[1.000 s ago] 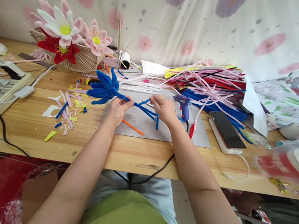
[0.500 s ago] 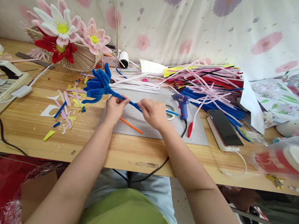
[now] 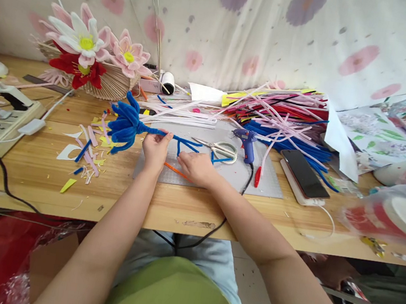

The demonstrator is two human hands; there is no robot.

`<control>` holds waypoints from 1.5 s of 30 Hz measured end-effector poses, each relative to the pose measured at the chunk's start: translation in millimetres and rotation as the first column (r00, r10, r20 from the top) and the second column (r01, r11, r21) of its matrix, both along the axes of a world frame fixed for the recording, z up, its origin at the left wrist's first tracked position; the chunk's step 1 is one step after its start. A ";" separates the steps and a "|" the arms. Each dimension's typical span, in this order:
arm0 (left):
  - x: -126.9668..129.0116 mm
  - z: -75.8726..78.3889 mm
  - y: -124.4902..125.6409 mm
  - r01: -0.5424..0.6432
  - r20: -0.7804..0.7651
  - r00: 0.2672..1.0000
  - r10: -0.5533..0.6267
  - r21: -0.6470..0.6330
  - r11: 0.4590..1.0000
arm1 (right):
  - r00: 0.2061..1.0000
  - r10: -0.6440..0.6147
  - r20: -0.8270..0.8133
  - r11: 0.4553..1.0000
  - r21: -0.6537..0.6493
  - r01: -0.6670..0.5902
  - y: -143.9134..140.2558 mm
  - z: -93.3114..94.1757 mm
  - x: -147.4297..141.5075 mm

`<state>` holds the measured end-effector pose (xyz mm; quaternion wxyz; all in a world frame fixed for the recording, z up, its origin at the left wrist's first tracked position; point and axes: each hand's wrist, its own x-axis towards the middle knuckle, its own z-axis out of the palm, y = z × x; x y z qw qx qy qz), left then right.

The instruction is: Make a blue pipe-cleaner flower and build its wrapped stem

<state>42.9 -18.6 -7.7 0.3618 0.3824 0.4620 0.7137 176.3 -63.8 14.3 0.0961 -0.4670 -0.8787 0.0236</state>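
A blue pipe-cleaner flower (image 3: 124, 125) lies sideways in the air, its head to the left and its stem pointing right. My left hand (image 3: 155, 149) is closed round the stem just behind the head. Beyond those fingers the stem splits into several loose strands. My right hand (image 3: 196, 167) pinches a blue pipe cleaner (image 3: 179, 147) that bends down from the stem. Right of this hand, a blue strand crosses the scissors (image 3: 223, 151) on the grey cutting mat (image 3: 263, 180). An orange pipe cleaner (image 3: 174, 169) runs partly under my right hand.
A purple glue gun (image 3: 248, 144) stands right of the scissors. Behind it lie piles of coloured pipe cleaners (image 3: 280, 107). A phone (image 3: 305, 174) is further right. Scraps (image 3: 92, 149) litter the left, near a power strip (image 3: 22, 121). A fan with fuzzy flowers (image 3: 117, 79) stands behind.
My right hand has moved down and slightly left, off the stem's line, drawing one strand away. The flower has shifted left and down, its stem now more level. The scissors are more exposed.
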 end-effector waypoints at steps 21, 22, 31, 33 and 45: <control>-2.7 3.3 1.4 0.189 0.210 0.964 -0.164 -0.105 0.976 | 0.977 -0.011 -0.212 0.991 -0.132 -0.018 12.1 -4.8 13.6; -3.1 2.7 2.3 0.153 0.208 0.970 -0.128 -0.110 0.982 | 0.981 0.003 -0.194 0.992 -0.126 -0.028 9.4 -3.2 9.1; -11.9 -1.0 0.8 -0.066 -0.346 0.937 0.054 -0.023 0.998 | 0.988 -0.099 -0.117 0.995 -0.019 0.097 -4.0 17.5 -3.3; -12.3 -1.0 -0.4 -0.044 -0.425 0.904 0.041 0.002 0.999 | 0.975 -0.172 -0.142 0.985 0.000 0.174 1.3 19.8 4.8; -0.9 1.6 -7.5 0.302 -0.141 0.941 -0.307 -0.058 0.952 | 0.755 -0.470 -0.457 0.867 -0.398 0.298 30.8 -15.6 21.3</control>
